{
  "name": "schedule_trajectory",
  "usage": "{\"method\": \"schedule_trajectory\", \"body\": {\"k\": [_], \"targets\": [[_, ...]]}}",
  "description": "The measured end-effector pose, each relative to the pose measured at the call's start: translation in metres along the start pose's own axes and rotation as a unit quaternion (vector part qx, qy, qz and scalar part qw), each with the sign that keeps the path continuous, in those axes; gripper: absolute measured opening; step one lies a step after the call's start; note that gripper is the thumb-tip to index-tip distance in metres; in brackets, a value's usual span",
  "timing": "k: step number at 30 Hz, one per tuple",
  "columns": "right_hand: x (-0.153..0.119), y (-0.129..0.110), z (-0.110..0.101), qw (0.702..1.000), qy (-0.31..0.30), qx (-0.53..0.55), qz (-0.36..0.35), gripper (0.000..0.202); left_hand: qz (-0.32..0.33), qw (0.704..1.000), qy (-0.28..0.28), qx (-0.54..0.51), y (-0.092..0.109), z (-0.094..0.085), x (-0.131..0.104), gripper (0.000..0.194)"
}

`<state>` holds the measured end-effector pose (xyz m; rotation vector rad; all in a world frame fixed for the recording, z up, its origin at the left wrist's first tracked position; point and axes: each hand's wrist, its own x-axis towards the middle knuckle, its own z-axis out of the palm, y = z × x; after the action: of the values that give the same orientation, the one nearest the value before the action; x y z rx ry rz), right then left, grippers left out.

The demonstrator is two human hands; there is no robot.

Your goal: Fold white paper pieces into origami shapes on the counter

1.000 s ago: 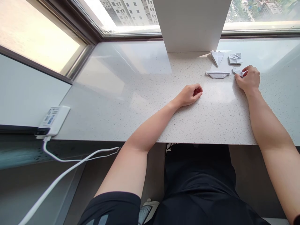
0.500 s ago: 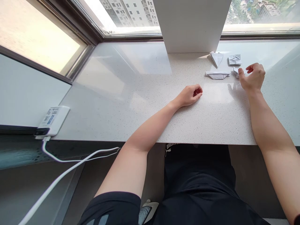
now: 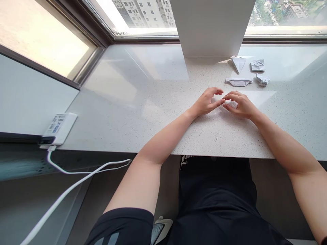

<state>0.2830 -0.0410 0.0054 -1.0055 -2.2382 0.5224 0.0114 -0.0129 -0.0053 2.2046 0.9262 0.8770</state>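
Observation:
My left hand [image 3: 207, 101] rests on the pale speckled counter [image 3: 163, 132], its curved fingers and thumb apart and holding nothing I can see. Close against its thumb tip is my right hand [image 3: 240, 104], fingers arched and parted from the thumb. The brightness between the hands looks like window glare on the surface. Beyond them lie white folded papers: a boat-like piece [image 3: 239, 82], a pointed triangular piece [image 3: 238, 64], a square packet [image 3: 258, 65] and a small crumpled-looking piece [image 3: 263, 79]. Neither hand touches these.
At the counter's left edge sits a white power bank [image 3: 61, 128] with a white cable [image 3: 63, 195] hanging from it. A white pillar [image 3: 213, 29] rises behind the folded papers, between windows. The counter's front edge runs just before my body.
My right hand has left the small crumpled-looking paper and come left and nearer, beside my left hand. That paper now shows fully. My left hand's fingers have spread somewhat.

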Motion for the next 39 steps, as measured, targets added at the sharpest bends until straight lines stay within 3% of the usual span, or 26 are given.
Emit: {"method": "schedule_trajectory", "body": {"k": [3,8,39], "targets": [[0.0003,0.0013,0.0049,0.999,-0.045,-0.001,-0.027,0.035,0.009,0.999,-0.028,0.014,-0.0005,-0.001,-0.0012,0.076],[-0.0021,0.004,0.0065,0.997,-0.071,0.0,-0.012,0.041,0.009,0.995,-0.092,0.049,0.0017,-0.0002,0.0004,0.08],[-0.0016,0.0034,0.0055,0.997,-0.072,0.005,-0.015,0.034,0.012,0.994,-0.099,0.053,0.0005,-0.002,0.0012,0.078]]}}
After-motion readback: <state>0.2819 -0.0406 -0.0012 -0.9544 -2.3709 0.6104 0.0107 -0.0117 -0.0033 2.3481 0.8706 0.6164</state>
